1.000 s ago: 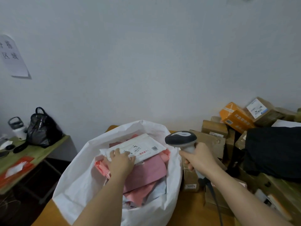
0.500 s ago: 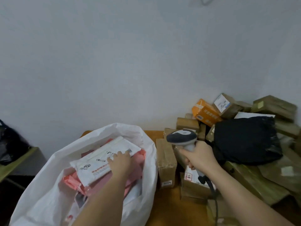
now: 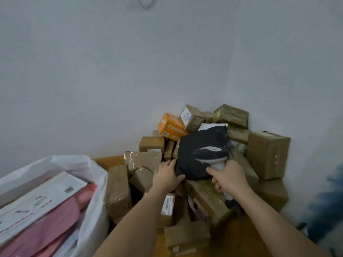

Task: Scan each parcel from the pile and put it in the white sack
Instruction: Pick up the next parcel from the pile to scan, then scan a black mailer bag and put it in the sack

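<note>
A black soft parcel (image 3: pixel 198 145) lies on top of the pile of brown cardboard boxes (image 3: pixel 143 160) in the corner. My left hand (image 3: pixel 167 177) reaches to its left edge, fingers spread and touching it, thumb under the lower rim. My right hand (image 3: pixel 228 177) grips the handle of a grey barcode scanner (image 3: pixel 211 154), whose head hovers over the black parcel. The white sack (image 3: pixel 92 210) stands at the lower left, holding a white mailer (image 3: pixel 37 201) and pink mailers (image 3: pixel 61 225).
An orange box (image 3: pixel 170 127) and several taped brown boxes lean against the white wall behind the pile. A large brown box (image 3: pixel 267 154) stands at the right. The wooden tabletop (image 3: pixel 107 160) shows between sack and pile. A dark blurred shape sits at the far right edge.
My left hand has let go of the white mailer in the sack and moved right to the black parcel. The view has swung right toward the pile; the scanner now sits over the black parcel.
</note>
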